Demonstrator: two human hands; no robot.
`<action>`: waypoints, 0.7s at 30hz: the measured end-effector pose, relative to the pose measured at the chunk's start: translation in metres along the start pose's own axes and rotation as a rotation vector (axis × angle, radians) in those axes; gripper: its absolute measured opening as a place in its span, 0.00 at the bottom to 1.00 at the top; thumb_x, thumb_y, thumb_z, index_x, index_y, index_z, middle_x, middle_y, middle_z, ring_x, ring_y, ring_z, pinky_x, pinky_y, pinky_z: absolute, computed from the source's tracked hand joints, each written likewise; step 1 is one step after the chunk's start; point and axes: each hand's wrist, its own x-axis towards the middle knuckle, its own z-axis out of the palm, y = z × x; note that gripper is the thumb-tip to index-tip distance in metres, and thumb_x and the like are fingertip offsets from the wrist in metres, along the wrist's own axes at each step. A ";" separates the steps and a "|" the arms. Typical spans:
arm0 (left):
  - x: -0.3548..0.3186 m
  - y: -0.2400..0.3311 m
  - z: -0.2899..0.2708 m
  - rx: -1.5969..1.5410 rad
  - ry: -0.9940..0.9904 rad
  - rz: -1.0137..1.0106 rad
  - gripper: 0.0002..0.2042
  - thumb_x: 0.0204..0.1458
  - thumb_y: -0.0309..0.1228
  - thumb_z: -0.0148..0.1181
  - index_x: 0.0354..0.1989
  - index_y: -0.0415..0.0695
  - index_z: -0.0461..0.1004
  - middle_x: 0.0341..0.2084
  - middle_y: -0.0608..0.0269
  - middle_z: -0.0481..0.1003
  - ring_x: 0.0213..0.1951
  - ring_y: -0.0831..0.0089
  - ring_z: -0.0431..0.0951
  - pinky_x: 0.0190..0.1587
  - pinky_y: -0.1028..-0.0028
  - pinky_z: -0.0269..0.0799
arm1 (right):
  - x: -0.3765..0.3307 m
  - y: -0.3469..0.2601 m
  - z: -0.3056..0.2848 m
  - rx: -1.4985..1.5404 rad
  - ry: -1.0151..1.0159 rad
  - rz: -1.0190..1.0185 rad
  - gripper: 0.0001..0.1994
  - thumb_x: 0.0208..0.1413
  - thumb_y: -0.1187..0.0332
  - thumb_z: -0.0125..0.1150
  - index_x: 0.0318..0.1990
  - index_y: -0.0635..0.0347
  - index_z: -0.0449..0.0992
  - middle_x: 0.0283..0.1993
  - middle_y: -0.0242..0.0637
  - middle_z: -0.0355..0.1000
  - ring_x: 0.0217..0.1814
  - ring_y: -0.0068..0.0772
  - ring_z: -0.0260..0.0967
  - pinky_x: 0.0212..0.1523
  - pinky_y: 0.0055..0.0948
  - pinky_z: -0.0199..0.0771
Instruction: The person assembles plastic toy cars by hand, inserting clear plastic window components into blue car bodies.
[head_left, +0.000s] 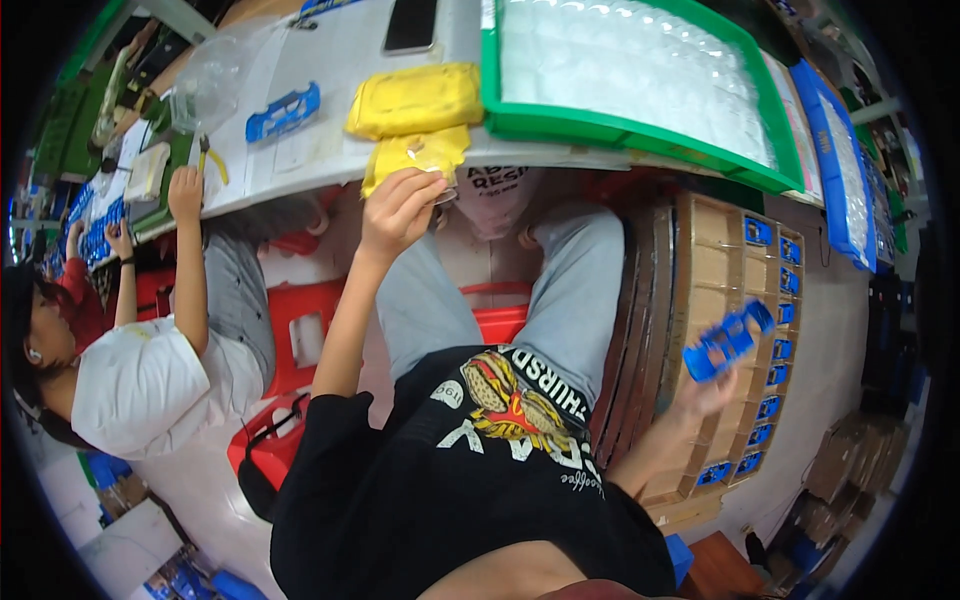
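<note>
My left hand [400, 208] is closed in a pinch at the table's front edge, over a yellow cloth [410, 155] that hangs down there. A small clear plastic piece [447, 190] shows at its fingertips. Out to the right, my right hand [712, 392] grips a blue toy car body [728, 340], slightly smeared by motion. It is held above a cardboard box with dividers [708, 240], whose slots hold several blue car bodies along the right side. Another blue car body [283, 112] lies on the table at the left.
A green tray [640, 142] of clear plastic parts stands at the table's right, near a folded yellow cloth bundle [415, 98] and a phone [410, 25]. On the left, a co-worker in a white shirt [150, 390] sits near yellow-handled pliers [213, 160]. A blue tray [835, 160] is far right.
</note>
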 end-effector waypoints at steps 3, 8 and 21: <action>-0.053 -0.010 0.006 -0.071 -0.334 0.062 0.11 0.33 0.20 0.55 0.30 0.41 0.72 0.31 0.62 0.73 0.35 0.66 0.72 0.37 0.70 0.70 | -0.005 0.048 0.079 0.311 -0.457 0.321 0.28 0.52 0.54 0.39 0.58 0.61 0.50 0.48 0.52 0.61 0.42 0.43 0.63 0.39 0.37 0.66; -0.051 0.026 -0.022 -0.067 -0.266 -0.015 0.12 0.32 0.20 0.56 0.30 0.41 0.72 0.31 0.63 0.73 0.37 0.67 0.73 0.36 0.71 0.71 | -0.037 0.087 0.159 0.299 -0.656 0.654 0.29 0.53 0.49 0.38 0.58 0.57 0.50 0.43 0.50 0.63 0.37 0.37 0.64 0.34 0.30 0.67; 0.007 0.036 -0.005 0.040 0.059 -0.042 0.09 0.34 0.18 0.57 0.28 0.39 0.72 0.31 0.59 0.74 0.36 0.63 0.74 0.39 0.70 0.71 | -0.056 0.091 0.172 0.208 -0.684 0.659 0.28 0.55 0.52 0.38 0.58 0.59 0.46 0.45 0.47 0.62 0.33 0.36 0.65 0.31 0.29 0.69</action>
